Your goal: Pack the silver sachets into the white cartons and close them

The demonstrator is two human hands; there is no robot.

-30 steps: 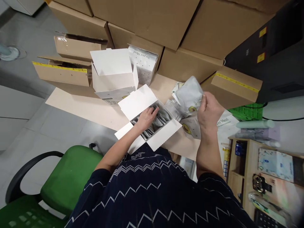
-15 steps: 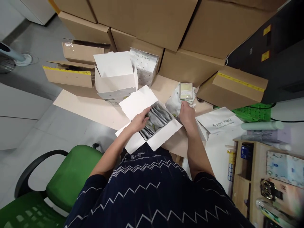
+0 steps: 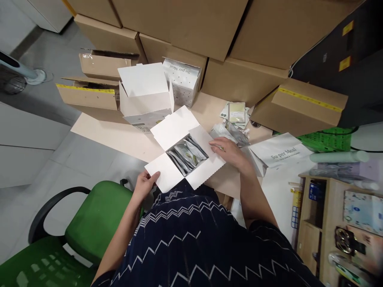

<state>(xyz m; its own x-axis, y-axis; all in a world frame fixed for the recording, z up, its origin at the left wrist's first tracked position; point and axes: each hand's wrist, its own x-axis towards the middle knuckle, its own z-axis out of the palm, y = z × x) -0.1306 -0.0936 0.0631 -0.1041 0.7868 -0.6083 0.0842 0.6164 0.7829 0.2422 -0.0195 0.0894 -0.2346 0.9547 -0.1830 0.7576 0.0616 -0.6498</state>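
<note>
An open white carton [image 3: 173, 131] lies on a cardboard sheet in front of me, with several grey pouches [image 3: 187, 154] packed inside. My left hand [image 3: 145, 184] pinches the near left flap of the carton. My right hand [image 3: 227, 149] lies flat, fingers stretched, on the carton's right flap. Just beyond that hand sits a loose pile of grey pouches [image 3: 231, 131] and small packets [image 3: 235, 112].
A second empty white carton [image 3: 143, 95] and a printed "Super Meal" box [image 3: 182, 81] stand behind. Brown shipping cartons [image 3: 191, 28] wall off the back. A flat "Super Meal" carton [image 3: 279, 149] lies right, a wooden shelf [image 3: 311, 223] beyond it, a green chair [image 3: 86, 223] at left.
My right hand set the grey pouch down and came onto the carton's right flap. My left hand left the pouches inside and took hold of the near left flap.
</note>
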